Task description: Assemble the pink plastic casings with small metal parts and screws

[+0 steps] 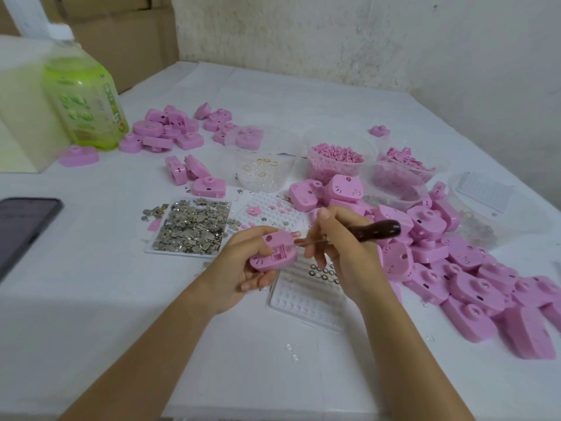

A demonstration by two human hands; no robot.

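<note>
Grips pink casing [273,253] with curled fingers [258,282] of left hand [239,262]. Holds dark-handled screwdriver [376,230] clenched in right hand [340,247], tip at the casing, above the table [91,299].

Nothing here can be read for sure. The green bottle [76,77] at the far left of the tabletop [91,299] has a label [91,113] with big pale marks and a white strip down its right side. All of it is too blurry to make out. The phone [24,229] at the left edge is dark, with only faint smudges on it.
</note>
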